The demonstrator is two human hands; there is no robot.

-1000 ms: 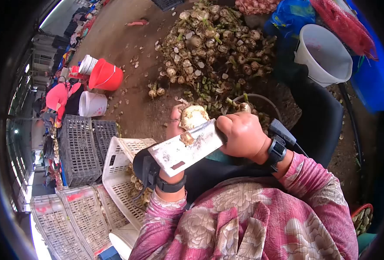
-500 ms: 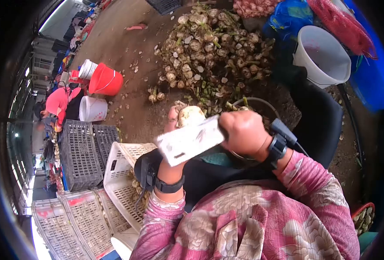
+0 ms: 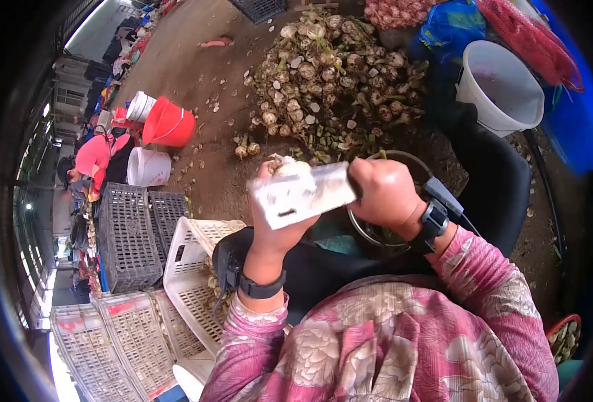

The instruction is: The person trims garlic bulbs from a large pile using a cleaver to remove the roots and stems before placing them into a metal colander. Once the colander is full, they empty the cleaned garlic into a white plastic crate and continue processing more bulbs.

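Observation:
My left hand [image 3: 274, 231] holds a pale garlic bulb [image 3: 287, 167] up in front of me. My right hand [image 3: 383, 193] grips the handle of a broad cleaver [image 3: 303, 194], whose flat blade lies across the bulb and hides most of it. The blade is blurred by motion. Both wrists wear black bands, and my sleeves are pink and flowered. A large heap of untrimmed garlic bulbs [image 3: 330, 74] lies on the dirt floor beyond my hands.
A white bucket [image 3: 501, 84] stands at the right, near a blue bag and red netting. White crates [image 3: 189, 281] and grey crates [image 3: 125, 231] sit at my left. Farther left are a red bucket [image 3: 169, 124], white buckets and a person in pink [image 3: 92, 157].
The cleaver has swung upward and turned, its blade now covering the bulb. Both hands have risen slightly.

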